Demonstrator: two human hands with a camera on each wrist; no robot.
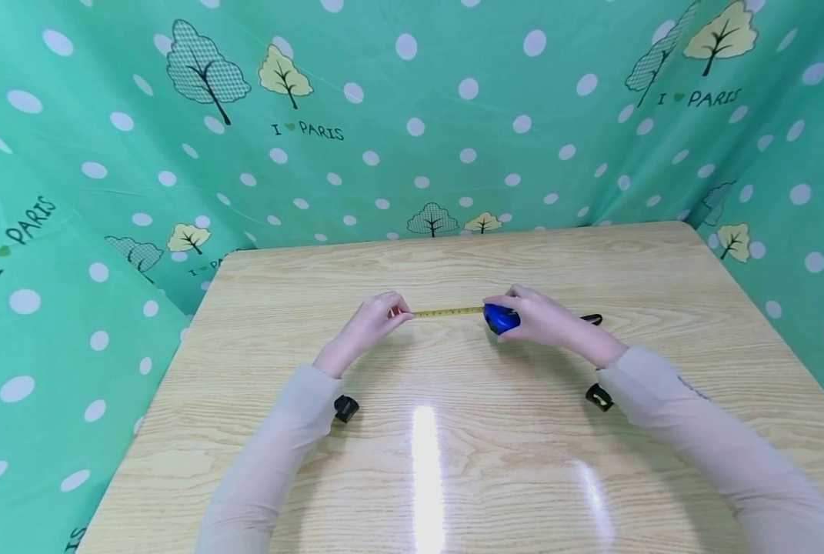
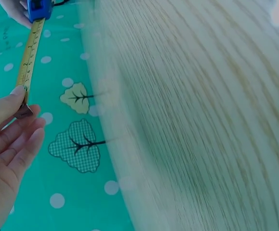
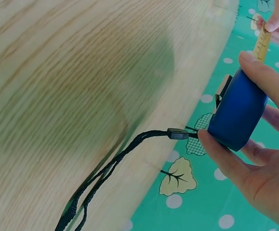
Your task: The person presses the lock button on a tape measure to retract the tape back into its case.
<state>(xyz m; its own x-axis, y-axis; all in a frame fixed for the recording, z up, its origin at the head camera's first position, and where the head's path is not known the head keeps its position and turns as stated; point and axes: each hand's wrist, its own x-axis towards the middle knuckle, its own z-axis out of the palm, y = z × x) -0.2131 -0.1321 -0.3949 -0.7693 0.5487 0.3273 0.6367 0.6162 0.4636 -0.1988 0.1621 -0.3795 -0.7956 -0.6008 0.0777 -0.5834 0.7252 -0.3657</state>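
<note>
A blue tape measure (image 1: 502,318) is held above the table in my right hand (image 1: 538,317), thumb and fingers curled round its case. From its mouth a yellow blade (image 1: 448,312) runs out to the left. My left hand (image 1: 377,319) pinches the blade's free end between thumb and forefinger. The metal end hook (image 2: 23,112) shows just past the left thumb in the left wrist view. A black wrist strap (image 3: 144,137) hangs from the case and trails down toward the tabletop. Some of the case is hidden behind the right fingers.
The light wood table (image 1: 356,485) extends under both hands. Behind it and at the sides hangs a green polka-dot cloth (image 1: 384,92) with printed trees. A black wrist-camera piece (image 1: 345,408) sits by the left cuff, another black piece (image 1: 599,397) by the right cuff.
</note>
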